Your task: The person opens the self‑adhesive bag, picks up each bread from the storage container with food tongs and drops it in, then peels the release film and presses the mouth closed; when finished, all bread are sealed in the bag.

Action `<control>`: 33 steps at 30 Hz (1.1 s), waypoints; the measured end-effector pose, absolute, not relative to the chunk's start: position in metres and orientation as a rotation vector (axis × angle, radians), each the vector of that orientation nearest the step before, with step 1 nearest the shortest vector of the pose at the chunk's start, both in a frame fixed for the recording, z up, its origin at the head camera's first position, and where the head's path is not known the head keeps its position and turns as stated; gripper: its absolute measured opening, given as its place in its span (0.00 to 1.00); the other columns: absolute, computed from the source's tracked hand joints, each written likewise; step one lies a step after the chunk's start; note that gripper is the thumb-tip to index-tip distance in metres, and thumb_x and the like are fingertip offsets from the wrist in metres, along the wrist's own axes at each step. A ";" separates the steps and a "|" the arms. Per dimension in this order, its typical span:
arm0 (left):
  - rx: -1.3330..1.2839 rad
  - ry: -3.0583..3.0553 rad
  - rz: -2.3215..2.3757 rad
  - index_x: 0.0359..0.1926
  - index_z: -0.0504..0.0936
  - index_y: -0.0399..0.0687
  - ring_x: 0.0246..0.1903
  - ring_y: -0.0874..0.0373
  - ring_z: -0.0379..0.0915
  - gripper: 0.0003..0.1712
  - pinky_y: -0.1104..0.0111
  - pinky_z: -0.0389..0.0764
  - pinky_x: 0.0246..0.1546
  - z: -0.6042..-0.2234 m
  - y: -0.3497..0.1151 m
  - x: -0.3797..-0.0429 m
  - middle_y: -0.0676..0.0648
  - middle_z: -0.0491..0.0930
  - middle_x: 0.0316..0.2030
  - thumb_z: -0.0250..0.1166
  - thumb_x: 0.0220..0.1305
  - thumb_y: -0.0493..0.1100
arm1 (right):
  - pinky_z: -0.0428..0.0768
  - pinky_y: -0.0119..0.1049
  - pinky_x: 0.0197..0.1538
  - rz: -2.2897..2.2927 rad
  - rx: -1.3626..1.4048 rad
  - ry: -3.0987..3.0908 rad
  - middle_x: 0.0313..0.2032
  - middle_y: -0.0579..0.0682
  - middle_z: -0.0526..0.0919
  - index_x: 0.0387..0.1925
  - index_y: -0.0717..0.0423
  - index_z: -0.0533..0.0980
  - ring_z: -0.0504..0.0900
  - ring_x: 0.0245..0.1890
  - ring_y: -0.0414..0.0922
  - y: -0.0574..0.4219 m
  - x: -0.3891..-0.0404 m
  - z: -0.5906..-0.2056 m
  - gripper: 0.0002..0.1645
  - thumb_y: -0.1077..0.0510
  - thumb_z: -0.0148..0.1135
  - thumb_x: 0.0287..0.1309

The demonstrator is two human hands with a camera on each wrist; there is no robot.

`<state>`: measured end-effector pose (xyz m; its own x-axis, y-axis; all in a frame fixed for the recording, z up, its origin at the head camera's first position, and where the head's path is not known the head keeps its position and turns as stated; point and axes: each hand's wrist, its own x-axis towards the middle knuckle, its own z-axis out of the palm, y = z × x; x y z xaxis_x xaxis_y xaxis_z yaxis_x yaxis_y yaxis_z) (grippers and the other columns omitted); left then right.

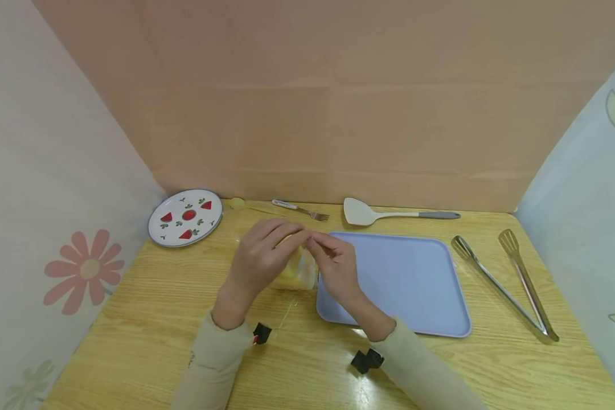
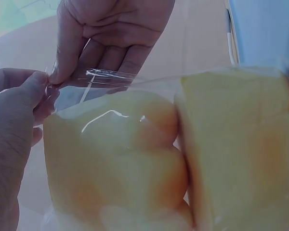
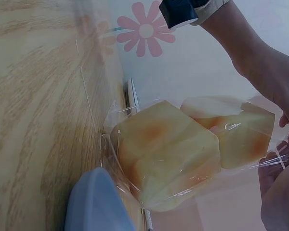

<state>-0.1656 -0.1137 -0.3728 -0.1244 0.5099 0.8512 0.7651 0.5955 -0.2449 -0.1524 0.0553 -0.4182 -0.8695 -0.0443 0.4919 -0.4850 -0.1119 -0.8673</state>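
Between the hands, a clear plastic bag (image 2: 111,159) holds two thick yellowish pieces of bread (image 3: 168,149) with browned patches. My left hand (image 1: 261,253) pinches the bag's top edge between thumb and finger. Right against it, my right hand (image 1: 336,267) pinches the same edge, so the fingertips of both hands meet in the head view. The left wrist view has the left hand (image 2: 12,130) at the left side and the right hand (image 2: 113,33) above the bag. From the head, the hands hide much of the bag and bread.
A blue tray (image 1: 394,279) lies right of the bag. Behind are a strawberry-patterned plate (image 1: 184,218), a pale yellow spoon (image 1: 238,203), a fork (image 1: 302,210) and a white spatula (image 1: 360,213). Metal tongs (image 1: 525,279) lie spread at the right, near the side wall.
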 end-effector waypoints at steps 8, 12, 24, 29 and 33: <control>-1.047 -1.837 -0.324 0.43 0.89 0.44 0.39 0.53 0.82 0.08 0.64 0.84 0.43 -0.370 -0.114 -0.163 0.47 0.88 0.38 0.72 0.63 0.34 | 0.85 0.34 0.51 1.903 0.691 -1.902 0.44 0.63 0.88 0.49 0.70 0.83 0.87 0.45 0.38 0.056 -0.155 -0.420 0.12 0.71 0.61 0.67; -1.049 -1.862 -0.356 0.43 0.89 0.44 0.38 0.53 0.82 0.07 0.63 0.84 0.44 -0.369 -0.114 -0.162 0.47 0.87 0.37 0.71 0.64 0.33 | 0.85 0.31 0.48 1.855 0.734 -1.884 0.43 0.62 0.89 0.48 0.70 0.84 0.87 0.45 0.38 0.056 -0.156 -0.421 0.12 0.73 0.61 0.65; -1.064 -1.916 -0.533 0.40 0.89 0.44 0.37 0.52 0.82 0.06 0.61 0.84 0.44 -0.370 -0.115 -0.162 0.46 0.87 0.36 0.65 0.69 0.36 | 0.77 0.29 0.32 1.772 0.761 -1.903 0.35 0.56 0.90 0.45 0.65 0.86 0.79 0.27 0.46 0.057 -0.156 -0.422 0.10 0.71 0.62 0.65; -0.982 -1.960 -0.689 0.35 0.88 0.42 0.36 0.52 0.82 0.04 0.59 0.83 0.42 -0.369 -0.112 -0.161 0.47 0.87 0.34 0.68 0.66 0.36 | 0.80 0.28 0.35 1.776 0.772 -1.887 0.38 0.59 0.90 0.46 0.67 0.86 0.82 0.29 0.45 0.056 -0.157 -0.424 0.11 0.73 0.62 0.65; -0.875 -1.996 -0.791 0.35 0.87 0.42 0.35 0.51 0.83 0.04 0.56 0.84 0.42 -0.370 -0.108 -0.159 0.48 0.87 0.33 0.70 0.66 0.39 | 0.84 0.29 0.39 1.805 0.750 -1.900 0.38 0.60 0.90 0.47 0.68 0.85 0.86 0.33 0.43 0.056 -0.157 -0.424 0.11 0.72 0.62 0.65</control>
<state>-0.1591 -0.1084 -0.3697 -0.4408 0.2956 0.8475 0.7960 0.5650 0.2170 -0.1568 0.0559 -0.4243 -0.7700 -0.1001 0.6302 -0.6344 0.0151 -0.7728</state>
